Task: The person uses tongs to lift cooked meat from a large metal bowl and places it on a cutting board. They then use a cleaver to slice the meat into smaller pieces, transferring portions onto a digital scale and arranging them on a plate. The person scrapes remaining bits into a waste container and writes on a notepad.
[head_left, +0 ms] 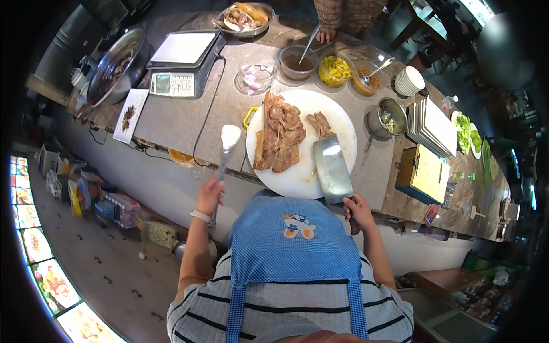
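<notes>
My left hand (210,195) grips a long metal utensil (225,158), its bright white head raised above the counter's near edge. Glare and angle hide whether that head is a spoon or a tong end. In my right hand (359,211) is the dark handle of a cleaver (332,167). The broad blade lies over the right side of a round white cutting board (339,111), its far end beside a small piece of cooked meat (319,124). A larger mass of cooked meat (283,137), with a strip of skin along its left, rests on the board's left half.
Behind the board stand clear bowls of brown sauce (296,68), yellow pickles (335,70) and orange sauce (367,83). Left are a digital scale (178,83) and a large metal basin (120,64). Right are a steel pot (391,115), stacked plates (433,124) and a box (422,171). Another person's hand (326,35) touches the far edge.
</notes>
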Action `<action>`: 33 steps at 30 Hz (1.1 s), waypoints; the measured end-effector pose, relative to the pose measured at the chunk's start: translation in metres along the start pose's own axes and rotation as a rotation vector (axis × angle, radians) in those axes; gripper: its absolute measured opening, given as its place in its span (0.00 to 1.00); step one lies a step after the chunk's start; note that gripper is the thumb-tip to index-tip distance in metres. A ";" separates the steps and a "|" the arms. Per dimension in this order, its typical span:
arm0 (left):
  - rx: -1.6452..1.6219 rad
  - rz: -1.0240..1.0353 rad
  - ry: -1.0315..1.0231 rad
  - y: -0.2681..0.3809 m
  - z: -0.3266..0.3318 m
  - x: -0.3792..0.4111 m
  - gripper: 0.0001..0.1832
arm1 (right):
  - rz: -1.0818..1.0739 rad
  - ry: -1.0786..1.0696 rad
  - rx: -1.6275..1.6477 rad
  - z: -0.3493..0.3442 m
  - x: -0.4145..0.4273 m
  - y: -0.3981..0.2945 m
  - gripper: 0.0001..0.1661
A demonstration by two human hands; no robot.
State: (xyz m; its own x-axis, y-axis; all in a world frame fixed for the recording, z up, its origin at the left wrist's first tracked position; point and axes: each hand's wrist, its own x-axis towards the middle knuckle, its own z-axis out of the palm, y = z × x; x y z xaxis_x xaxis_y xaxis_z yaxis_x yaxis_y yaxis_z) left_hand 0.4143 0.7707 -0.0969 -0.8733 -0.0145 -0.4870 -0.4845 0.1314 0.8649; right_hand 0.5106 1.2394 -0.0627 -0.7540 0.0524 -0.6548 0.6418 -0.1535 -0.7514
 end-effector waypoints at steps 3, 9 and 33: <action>0.164 -0.002 -0.189 0.014 0.023 0.008 0.23 | 0.080 -0.132 0.043 -0.003 0.015 -0.005 0.07; 0.279 -0.037 -0.318 0.029 0.030 0.026 0.09 | 0.194 -0.223 0.263 0.015 0.045 -0.001 0.11; 0.243 -0.005 -0.574 0.063 0.121 -0.016 0.18 | -0.144 -0.128 -0.311 0.020 0.066 -0.046 0.11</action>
State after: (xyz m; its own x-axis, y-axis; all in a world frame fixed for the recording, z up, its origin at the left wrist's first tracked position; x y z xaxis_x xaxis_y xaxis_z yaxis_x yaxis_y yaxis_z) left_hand 0.4043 0.8994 -0.0493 -0.6713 0.5109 -0.5370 -0.4040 0.3551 0.8430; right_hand 0.4288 1.2304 -0.0700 -0.8386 -0.0758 -0.5395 0.5246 0.1548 -0.8372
